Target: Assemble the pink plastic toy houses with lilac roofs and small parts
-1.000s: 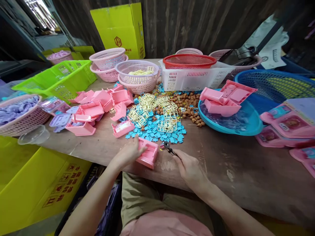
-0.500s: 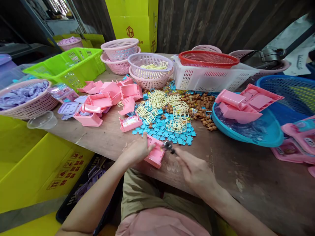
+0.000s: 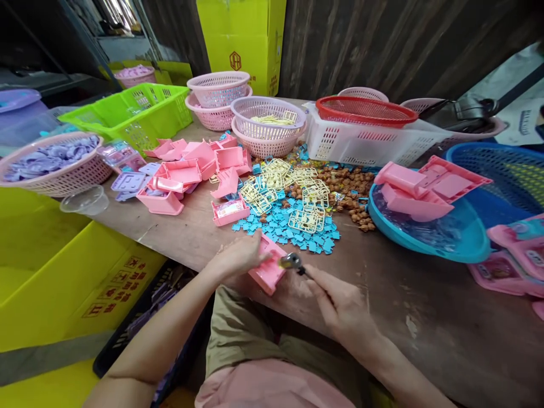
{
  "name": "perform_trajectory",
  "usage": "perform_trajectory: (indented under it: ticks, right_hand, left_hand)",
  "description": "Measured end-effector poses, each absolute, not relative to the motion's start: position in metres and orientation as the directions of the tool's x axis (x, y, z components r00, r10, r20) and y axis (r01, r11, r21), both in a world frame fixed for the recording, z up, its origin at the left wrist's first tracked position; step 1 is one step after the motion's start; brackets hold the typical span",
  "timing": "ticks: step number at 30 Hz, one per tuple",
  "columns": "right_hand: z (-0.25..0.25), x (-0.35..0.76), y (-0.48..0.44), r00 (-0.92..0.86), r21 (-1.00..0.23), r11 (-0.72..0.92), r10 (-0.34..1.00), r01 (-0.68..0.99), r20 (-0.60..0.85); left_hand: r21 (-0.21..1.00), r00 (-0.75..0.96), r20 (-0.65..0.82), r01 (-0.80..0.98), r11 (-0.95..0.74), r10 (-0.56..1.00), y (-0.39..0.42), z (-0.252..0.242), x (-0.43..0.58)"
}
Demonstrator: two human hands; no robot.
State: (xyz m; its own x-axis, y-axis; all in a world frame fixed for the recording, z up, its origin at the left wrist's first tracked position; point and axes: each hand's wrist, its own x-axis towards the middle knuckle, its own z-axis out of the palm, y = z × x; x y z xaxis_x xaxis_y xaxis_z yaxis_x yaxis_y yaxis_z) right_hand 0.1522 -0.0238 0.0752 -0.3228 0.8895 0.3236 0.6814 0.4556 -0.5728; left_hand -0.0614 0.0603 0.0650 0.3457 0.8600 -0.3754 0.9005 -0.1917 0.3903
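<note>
A pink plastic tray-like part (image 3: 268, 275) lies at the table's front edge, with my left hand (image 3: 241, 256) gripping its left side, thumb over the top. My right hand (image 3: 340, 294) is closed around the dark handle of a small metal-headed tool (image 3: 291, 261). The tool's head is over the right side of the pink part; whether they touch cannot be made out. Just beyond are a heap of light blue pieces (image 3: 280, 229) and cream-coloured frames (image 3: 306, 219). A pink part with a printed insert (image 3: 230, 210) stands left of the heap.
Pink boxes (image 3: 181, 171) pile up at the left, near a green basket (image 3: 140, 122). Brown pieces (image 3: 351, 184) lie behind the blue heap. A white crate (image 3: 374, 141) stands at the back, a blue bowl (image 3: 467, 235) at the right, a yellow carton (image 3: 85, 283) below left.
The view has shifted slightly, so the surroundings sit a little further right. My left hand still holds the pink part. The tool's head has turned slightly in my right hand.
</note>
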Motion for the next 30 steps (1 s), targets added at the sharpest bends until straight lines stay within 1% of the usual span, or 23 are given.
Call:
perform_trajectory:
  ticks: [1,3,4,5,6,7,8,10,12,13,14,15,18,21,23,25,28,30]
  right_hand:
    - [0.078,0.156,-0.021,-0.261,-0.58,0.428,0.899,0.693,0.351]
    - [0.083,0.164,-0.018,-0.179,-0.58,0.366,0.917,0.728,0.356]
    - [0.084,0.167,-0.017,-0.165,-0.573,0.347,0.924,0.743,0.346]
    - [0.083,0.17,-0.017,-0.166,-0.566,0.337,0.928,0.753,0.332]
    - [0.081,0.172,-0.018,-0.18,-0.559,0.334,0.933,0.759,0.313]
    - [0.078,0.172,-0.019,-0.196,-0.555,0.336,0.935,0.761,0.297]
    - [0.074,0.172,-0.02,-0.21,-0.553,0.34,0.935,0.761,0.286]
    - [0.065,0.168,-0.021,-0.224,-0.556,0.345,0.935,0.756,0.274]
    - [0.058,0.161,-0.02,-0.233,-0.57,0.347,0.936,0.745,0.265]
    - [0.055,0.157,-0.018,-0.24,-0.578,0.348,0.936,0.739,0.256]
    - [0.053,0.153,-0.016,-0.25,-0.583,0.346,0.938,0.735,0.241]
    - [0.052,0.15,-0.014,-0.263,-0.586,0.345,0.939,0.733,0.223]
    - [0.053,0.14,-0.01,-0.304,-0.594,0.346,0.936,0.726,0.174]
    - [0.058,0.133,-0.011,-0.32,-0.624,0.38,0.923,0.683,0.213]
    - [0.063,0.128,-0.014,-0.304,-0.625,0.409,0.913,0.665,0.273]
    - [0.066,0.123,-0.016,-0.313,-0.585,0.422,0.907,0.693,0.283]
    - [0.068,0.118,-0.016,-0.37,-0.508,0.401,0.914,0.762,0.166]
    - [0.068,0.115,-0.013,-0.38,-0.513,0.394,0.915,0.762,0.138]
  left_hand:
    - [0.431,0.451,-0.388,0.86,-0.274,0.804,0.065,0.07,-0.064]
    - [0.531,0.679,-0.374,0.715,-0.454,0.632,0.074,0.08,-0.07]
    - [0.562,0.757,-0.344,0.64,-0.525,0.555,0.077,0.085,-0.073]
    - [0.564,0.798,-0.308,0.591,-0.576,0.517,0.078,0.089,-0.075]
    - [0.539,0.803,-0.272,0.584,-0.607,0.531,0.077,0.092,-0.075]
    - [0.489,0.766,-0.238,0.626,-0.607,0.598,0.073,0.093,-0.074]
    - [0.424,0.686,-0.201,0.705,-0.569,0.7,0.066,0.092,-0.071]
    - [0.291,0.426,-0.106,0.877,-0.381,0.899,0.047,0.085,-0.062]
    - [0.205,0.192,-0.03,0.962,-0.182,0.981,0.026,0.074,-0.053]
    - [0.183,0.146,-0.028,0.973,-0.138,0.989,0.018,0.069,-0.051]
    - [0.172,0.138,-0.042,0.977,-0.129,0.99,0.011,0.065,-0.05]
    - [0.171,0.167,-0.068,0.973,-0.153,0.984,0.007,0.061,-0.053]
    - [0.22,0.342,-0.13,0.925,-0.309,0.931,0.005,0.056,-0.069]
    - [0.281,0.463,-0.131,0.865,-0.415,0.877,0.01,0.055,-0.086]
    - [0.287,0.479,-0.127,0.856,-0.43,0.869,0.011,0.054,-0.092]
    - [0.278,0.481,-0.134,0.857,-0.433,0.866,0.011,0.054,-0.092]
    - [0.263,0.491,-0.131,0.854,-0.448,0.861,0.01,0.054,-0.089]
    - [0.247,0.489,-0.122,0.857,-0.451,0.864,0.01,0.054,-0.087]
